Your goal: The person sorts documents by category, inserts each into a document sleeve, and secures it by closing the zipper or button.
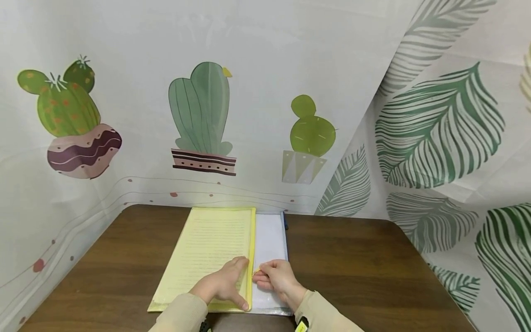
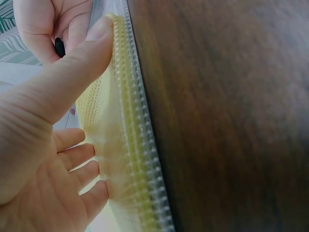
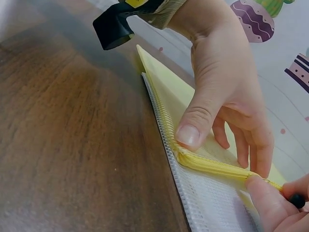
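A yellow zip document pouch (image 1: 207, 240) with lined sheets inside lies on the table. It partly covers a clear pouch (image 1: 269, 240) with blue edging and white contents. My left hand (image 1: 226, 280) rests on the yellow pouch near its lower right corner, thumb on the edge and fingers spread across the surface. My right hand (image 1: 280, 279) pinches the pull of the yellow zipper (image 3: 217, 165) at the pouch's right side. A black bead-like end (image 3: 297, 200) shows between those fingers in the right wrist view.
The brown wooden table (image 1: 352, 267) extends to both sides of the pouches. Behind it hangs a pale cloth (image 1: 257, 115) printed with cacti and leaves. A small dark blue piece (image 1: 285, 223) sits at the clear pouch's far right edge.
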`<state>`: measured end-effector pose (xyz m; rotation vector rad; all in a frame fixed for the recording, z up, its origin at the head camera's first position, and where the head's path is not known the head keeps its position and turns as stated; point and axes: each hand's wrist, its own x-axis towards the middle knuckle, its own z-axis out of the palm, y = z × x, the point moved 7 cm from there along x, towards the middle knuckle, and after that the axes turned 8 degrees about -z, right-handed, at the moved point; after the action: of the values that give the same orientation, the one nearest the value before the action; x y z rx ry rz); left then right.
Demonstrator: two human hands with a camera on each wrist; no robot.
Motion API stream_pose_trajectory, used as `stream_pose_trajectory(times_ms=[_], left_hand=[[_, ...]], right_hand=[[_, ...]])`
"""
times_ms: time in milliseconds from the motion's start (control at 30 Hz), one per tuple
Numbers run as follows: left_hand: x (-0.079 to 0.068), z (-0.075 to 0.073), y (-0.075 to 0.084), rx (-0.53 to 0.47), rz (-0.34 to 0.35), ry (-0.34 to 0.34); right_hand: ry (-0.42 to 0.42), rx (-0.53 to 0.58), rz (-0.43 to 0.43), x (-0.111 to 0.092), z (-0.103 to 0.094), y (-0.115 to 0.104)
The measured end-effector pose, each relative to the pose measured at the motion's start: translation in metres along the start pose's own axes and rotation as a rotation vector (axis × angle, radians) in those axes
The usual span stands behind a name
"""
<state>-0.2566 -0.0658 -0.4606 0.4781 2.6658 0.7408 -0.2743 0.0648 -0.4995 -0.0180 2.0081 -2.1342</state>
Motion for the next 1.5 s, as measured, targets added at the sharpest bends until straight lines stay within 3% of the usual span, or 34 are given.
stream_pose_trajectory(times_ms=[1500], left_hand=[[0.001, 0.001, -0.004, -0.021, -0.026, -0.001]], right_hand=[[0.016, 0.029, -0.007, 0.014, 0.000, -0.008]])
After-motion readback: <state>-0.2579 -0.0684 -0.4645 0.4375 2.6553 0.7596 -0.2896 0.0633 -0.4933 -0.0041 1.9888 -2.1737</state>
